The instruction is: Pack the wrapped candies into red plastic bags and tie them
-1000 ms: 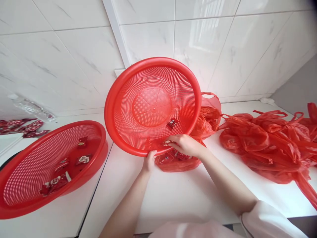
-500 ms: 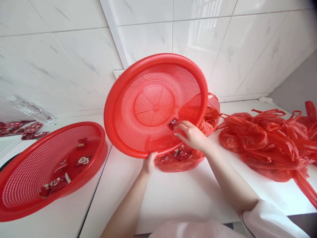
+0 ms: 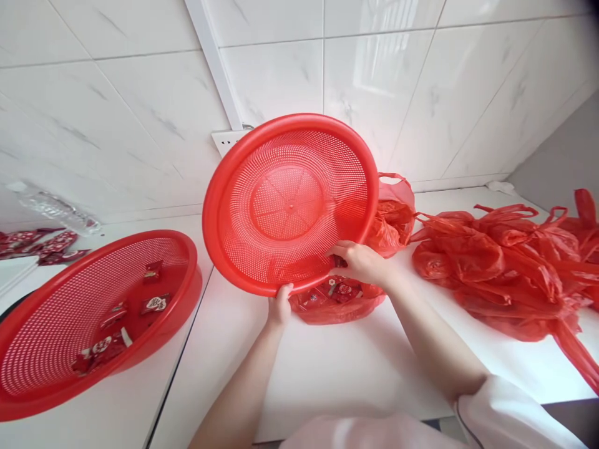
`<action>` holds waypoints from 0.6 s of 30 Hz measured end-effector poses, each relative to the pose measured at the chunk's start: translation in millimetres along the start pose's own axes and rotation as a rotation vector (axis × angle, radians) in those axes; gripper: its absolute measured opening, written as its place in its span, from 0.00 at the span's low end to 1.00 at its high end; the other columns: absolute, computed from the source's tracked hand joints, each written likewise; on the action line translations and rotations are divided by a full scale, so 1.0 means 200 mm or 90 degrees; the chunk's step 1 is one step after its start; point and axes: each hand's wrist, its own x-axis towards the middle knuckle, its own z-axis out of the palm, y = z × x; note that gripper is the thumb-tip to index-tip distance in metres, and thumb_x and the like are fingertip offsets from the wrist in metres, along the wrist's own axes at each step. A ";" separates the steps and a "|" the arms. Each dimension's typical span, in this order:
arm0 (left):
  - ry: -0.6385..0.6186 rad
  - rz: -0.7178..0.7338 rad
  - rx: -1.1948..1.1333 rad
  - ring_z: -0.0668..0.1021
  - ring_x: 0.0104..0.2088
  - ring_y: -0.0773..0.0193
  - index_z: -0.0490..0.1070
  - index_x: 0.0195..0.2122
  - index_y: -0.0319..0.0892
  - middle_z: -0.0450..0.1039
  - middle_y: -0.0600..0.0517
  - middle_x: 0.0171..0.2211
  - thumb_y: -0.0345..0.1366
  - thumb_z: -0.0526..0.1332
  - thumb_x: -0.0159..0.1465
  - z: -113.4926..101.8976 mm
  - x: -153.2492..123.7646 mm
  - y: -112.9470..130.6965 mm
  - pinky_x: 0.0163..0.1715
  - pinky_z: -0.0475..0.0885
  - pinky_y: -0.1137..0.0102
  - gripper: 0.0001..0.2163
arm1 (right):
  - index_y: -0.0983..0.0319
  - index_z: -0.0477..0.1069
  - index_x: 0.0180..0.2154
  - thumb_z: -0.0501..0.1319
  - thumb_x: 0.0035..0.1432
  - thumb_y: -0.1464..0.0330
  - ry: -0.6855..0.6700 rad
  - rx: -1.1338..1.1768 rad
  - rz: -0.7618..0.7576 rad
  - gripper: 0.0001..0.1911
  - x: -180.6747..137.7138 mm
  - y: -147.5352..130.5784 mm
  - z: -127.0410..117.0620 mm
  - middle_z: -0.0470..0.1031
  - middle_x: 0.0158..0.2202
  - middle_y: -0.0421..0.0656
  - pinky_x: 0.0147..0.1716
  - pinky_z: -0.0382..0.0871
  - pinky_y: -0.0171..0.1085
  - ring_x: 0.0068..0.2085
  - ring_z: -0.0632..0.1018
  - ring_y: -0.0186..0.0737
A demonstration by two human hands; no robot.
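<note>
A red plastic mesh basket (image 3: 290,202) is tilted up with its inside facing me. My left hand (image 3: 281,305) grips its lower rim, the thumb lying over the edge. At the basket's lower right, my right hand (image 3: 360,262) has its fingers curled round a small red packet (image 3: 340,261), mostly hidden by them. Below the rim stands an open red plastic bag (image 3: 337,308), with several small red printed packets (image 3: 346,289) inside. No packets show on the tilted basket's mesh floor.
A second red basket (image 3: 187,262) at left holds several packets (image 3: 156,304). Behind it lie a clear plastic bottle (image 3: 58,209) and more red packets (image 3: 51,244). Red plastic bags (image 3: 491,268) are heaped at right, another (image 3: 393,218) behind my right hand. A tiled wall (image 3: 271,75) bounds the back.
The small packet has come from the basket's inside to its lower right rim, in my right hand. The basket has shifted slightly and its right side has dropped. My left hand keeps its grip.
</note>
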 end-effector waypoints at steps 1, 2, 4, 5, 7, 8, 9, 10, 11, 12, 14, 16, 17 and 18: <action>0.018 0.028 0.014 0.76 0.48 0.53 0.74 0.37 0.41 0.77 0.49 0.41 0.37 0.64 0.49 -0.01 0.01 0.00 0.50 0.71 0.61 0.13 | 0.60 0.73 0.46 0.65 0.57 0.63 -0.006 0.041 -0.003 0.15 -0.01 0.00 -0.01 0.77 0.42 0.45 0.42 0.69 0.37 0.42 0.77 0.42; 0.032 0.051 0.025 0.75 0.50 0.54 0.74 0.38 0.42 0.76 0.49 0.43 0.37 0.64 0.50 -0.01 0.01 0.00 0.52 0.70 0.62 0.14 | 0.59 0.74 0.45 0.65 0.56 0.63 -0.015 0.075 -0.004 0.15 -0.02 0.00 -0.03 0.77 0.41 0.45 0.42 0.69 0.38 0.42 0.78 0.41; 0.055 0.079 0.032 0.74 0.52 0.54 0.74 0.40 0.43 0.75 0.49 0.45 0.38 0.64 0.51 -0.02 0.02 0.00 0.54 0.69 0.63 0.14 | 0.58 0.74 0.45 0.66 0.56 0.63 -0.055 0.128 -0.006 0.14 -0.04 0.00 -0.05 0.79 0.40 0.43 0.42 0.71 0.38 0.41 0.79 0.42; 0.061 0.087 0.026 0.74 0.52 0.55 0.73 0.41 0.43 0.75 0.49 0.45 0.38 0.64 0.51 -0.02 0.02 0.01 0.54 0.69 0.63 0.15 | 0.57 0.74 0.45 0.65 0.56 0.63 -0.077 0.149 -0.005 0.14 -0.05 0.01 -0.05 0.79 0.40 0.43 0.41 0.71 0.38 0.40 0.79 0.42; 0.060 0.087 -0.009 0.75 0.51 0.55 0.73 0.42 0.44 0.75 0.49 0.44 0.37 0.64 0.51 -0.01 0.02 0.02 0.52 0.70 0.63 0.16 | 0.57 0.72 0.48 0.64 0.57 0.65 -0.083 0.180 0.006 0.16 -0.07 0.02 -0.07 0.80 0.39 0.43 0.40 0.73 0.37 0.39 0.80 0.41; 0.055 0.075 -0.036 0.76 0.49 0.54 0.73 0.42 0.44 0.76 0.49 0.43 0.37 0.63 0.50 0.00 0.02 0.03 0.50 0.72 0.62 0.16 | 0.57 0.70 0.51 0.62 0.58 0.67 -0.060 0.189 0.016 0.18 -0.07 0.03 -0.07 0.80 0.38 0.42 0.40 0.73 0.37 0.39 0.80 0.41; 0.047 0.055 -0.062 0.77 0.47 0.54 0.73 0.41 0.44 0.76 0.50 0.41 0.36 0.63 0.49 0.00 0.02 0.04 0.48 0.73 0.61 0.16 | 0.57 0.67 0.55 0.60 0.60 0.70 -0.021 0.189 0.027 0.21 -0.08 0.03 -0.08 0.80 0.39 0.42 0.40 0.74 0.37 0.40 0.81 0.41; 0.037 0.028 -0.085 0.78 0.44 0.54 0.73 0.40 0.43 0.76 0.50 0.39 0.36 0.63 0.48 0.01 0.02 0.05 0.44 0.75 0.60 0.16 | 0.56 0.63 0.58 0.57 0.60 0.73 0.025 0.179 0.038 0.24 -0.08 0.04 -0.08 0.80 0.40 0.43 0.41 0.74 0.38 0.41 0.81 0.41; 0.024 -0.001 -0.103 0.79 0.41 0.53 0.73 0.38 0.43 0.76 0.50 0.37 0.37 0.62 0.47 0.01 0.02 0.06 0.41 0.76 0.59 0.15 | 0.55 0.60 0.60 0.55 0.60 0.75 0.069 0.161 0.048 0.28 -0.08 0.05 -0.08 0.80 0.43 0.43 0.42 0.74 0.39 0.42 0.80 0.41; 0.009 -0.027 -0.114 0.79 0.39 0.53 0.73 0.37 0.42 0.76 0.50 0.35 0.37 0.62 0.47 0.01 0.02 0.07 0.38 0.76 0.58 0.15 | 0.54 0.58 0.62 0.54 0.59 0.77 0.107 0.139 0.055 0.30 -0.08 0.05 -0.08 0.78 0.46 0.44 0.43 0.74 0.40 0.44 0.80 0.42; -0.031 -0.055 -0.120 0.79 0.36 0.53 0.73 0.36 0.41 0.76 0.49 0.34 0.39 0.61 0.48 0.00 0.01 0.10 0.34 0.77 0.58 0.15 | 0.52 0.59 0.61 0.56 0.57 0.76 0.160 0.096 0.051 0.31 -0.07 0.05 -0.08 0.73 0.53 0.46 0.45 0.74 0.43 0.47 0.78 0.45; -0.093 -0.046 -0.109 0.80 0.36 0.52 0.73 0.38 0.41 0.77 0.47 0.36 0.42 0.62 0.50 -0.01 0.00 0.14 0.34 0.77 0.56 0.16 | 0.54 0.64 0.56 0.59 0.56 0.73 0.197 0.075 0.032 0.26 -0.07 0.05 -0.08 0.72 0.53 0.48 0.45 0.73 0.43 0.46 0.78 0.46; -0.140 -0.036 -0.090 0.80 0.37 0.51 0.73 0.39 0.40 0.77 0.45 0.37 0.43 0.63 0.50 -0.02 0.00 0.17 0.35 0.77 0.56 0.17 | 0.56 0.67 0.53 0.60 0.55 0.72 0.224 0.073 0.022 0.22 -0.07 0.05 -0.09 0.72 0.50 0.48 0.44 0.73 0.43 0.45 0.78 0.46; -0.199 -0.030 -0.058 0.80 0.38 0.50 0.73 0.40 0.40 0.77 0.43 0.37 0.45 0.64 0.50 -0.03 0.00 0.21 0.36 0.77 0.56 0.19 | 0.57 0.68 0.49 0.61 0.55 0.70 0.260 0.071 0.015 0.18 -0.07 0.05 -0.10 0.73 0.48 0.47 0.43 0.73 0.43 0.43 0.78 0.45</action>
